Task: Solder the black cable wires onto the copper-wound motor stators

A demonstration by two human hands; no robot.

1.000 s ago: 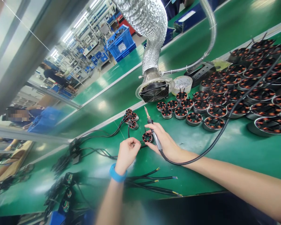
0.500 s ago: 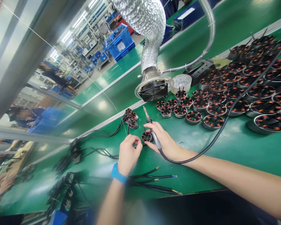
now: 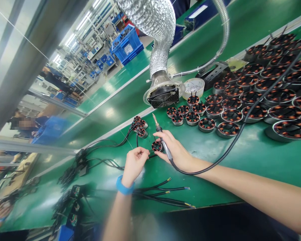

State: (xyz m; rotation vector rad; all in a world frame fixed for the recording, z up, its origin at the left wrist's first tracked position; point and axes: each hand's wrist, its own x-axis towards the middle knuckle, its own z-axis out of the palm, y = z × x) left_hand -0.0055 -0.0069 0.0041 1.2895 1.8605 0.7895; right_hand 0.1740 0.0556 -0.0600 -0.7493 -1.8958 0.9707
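My right hand [image 3: 177,150] is closed around the grip of a soldering iron [image 3: 167,147], whose tip points up and away. Its thumb and fingertips also steady a small round motor stator [image 3: 156,146] with copper windings, just left of the grip. To the left of that stator, my left hand [image 3: 135,164] pinches its thumb and fingers together. A thin solder wire [image 3: 126,139] runs down from above into this left hand. Between the left fingertips and the stator lies a short dark cable. Several stators with black cables [image 3: 140,124] sit just beyond the left hand.
Many stators [image 3: 228,129] fill the right side of the green bench. A fume duct with fan [image 3: 164,97] hangs ahead, beside a tub [image 3: 194,87]. Stripped cables [image 3: 165,192] lie near the front edge, black cable bundles [image 3: 81,160] at left. Other people work far left.
My left hand has moved slightly left, away from the stator, and the thin wire has shifted with it. My right hand keeps its hold on the iron and stator.
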